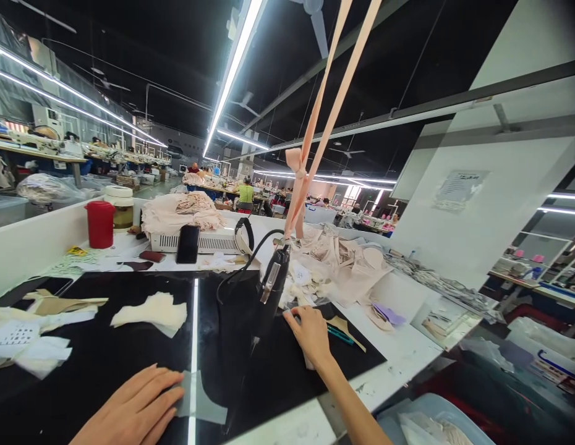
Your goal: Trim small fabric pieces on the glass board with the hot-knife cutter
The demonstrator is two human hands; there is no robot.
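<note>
My left hand [136, 402] lies palm down with fingers stretched out on the black mat [143, 355]. Its fingertips touch a translucent curved pattern piece [204, 405], which crosses a bright reflected line. My right hand [310, 334] is over the mat's right part, fingers bent and drawn together; what they grip, if anything, is hidden. Beside that hand lie a teal pen-like tool [339, 334] and a tan strip [350, 330]. Between my hands, a black corded hand tool [272, 284] with a narrow tip hangs from peach fabric bands [310, 148].
Cream cut pieces [153, 312] and white marked pieces [23, 340] lie left on the mat. Behind stand a red cup [100, 224], a phone [188, 243] and a white box [208, 243] under folded fabric. Beige scraps [343, 256] heap at right.
</note>
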